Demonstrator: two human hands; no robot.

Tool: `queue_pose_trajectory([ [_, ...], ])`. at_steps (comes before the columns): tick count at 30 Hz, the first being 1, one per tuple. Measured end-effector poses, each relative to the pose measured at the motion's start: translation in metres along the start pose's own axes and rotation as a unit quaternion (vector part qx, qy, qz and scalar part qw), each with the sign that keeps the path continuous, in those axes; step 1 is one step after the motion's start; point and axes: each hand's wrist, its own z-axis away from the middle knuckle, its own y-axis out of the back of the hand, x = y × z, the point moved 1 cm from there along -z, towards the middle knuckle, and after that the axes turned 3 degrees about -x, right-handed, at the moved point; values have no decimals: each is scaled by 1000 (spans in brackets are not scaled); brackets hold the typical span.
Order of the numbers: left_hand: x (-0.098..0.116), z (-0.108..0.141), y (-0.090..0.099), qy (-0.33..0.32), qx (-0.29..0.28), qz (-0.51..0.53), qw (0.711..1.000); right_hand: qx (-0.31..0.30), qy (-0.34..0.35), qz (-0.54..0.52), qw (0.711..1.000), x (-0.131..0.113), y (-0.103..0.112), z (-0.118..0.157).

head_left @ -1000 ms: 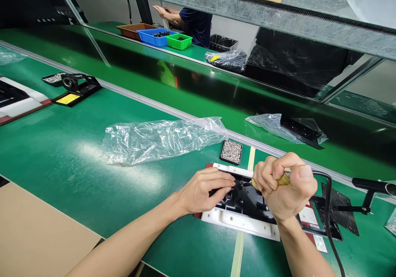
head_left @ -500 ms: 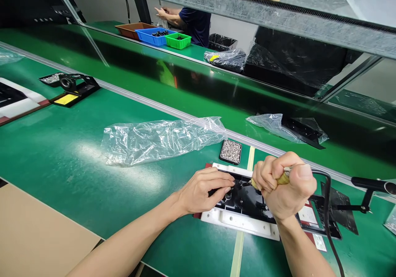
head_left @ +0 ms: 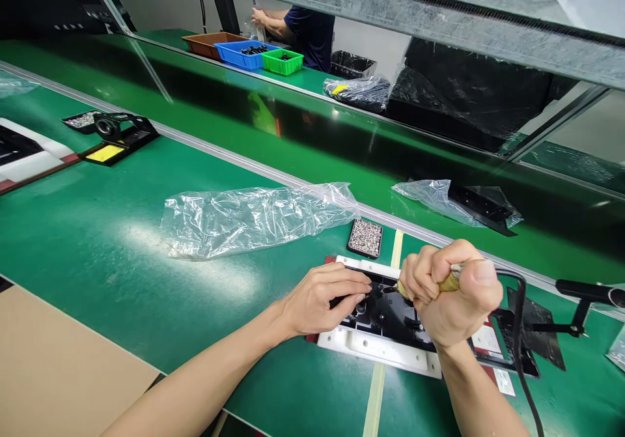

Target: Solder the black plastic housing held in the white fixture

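Steadying seemed key: the left grip (head_left: 323,297), its pinch impossible to tell, rested over the black panel (head_left: 394,323), which lay in a white holder (head_left: 385,353) below both grips, while the right grip (head_left: 454,297), clamped around the corded tool (head_left: 449,283), seemingly needed to hold its tip (head_left: 390,289) square.

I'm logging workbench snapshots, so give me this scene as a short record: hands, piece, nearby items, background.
Left hand: fingertips at the black part; whether it holds anything is unclear
Right hand: grips a yellow-handled corded tool
Piece: black part, lying in a white fixture
Nearby: tray of small metal pieces; clear plastic bag
Background: co-worker; blue bin; green bin
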Motion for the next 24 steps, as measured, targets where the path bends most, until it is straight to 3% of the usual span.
queue_pose_trajectory([
  [24, 0, -1, 1, -1, -4, -3, 1000, 10, 2, 11, 1000, 0, -1, 0],
])
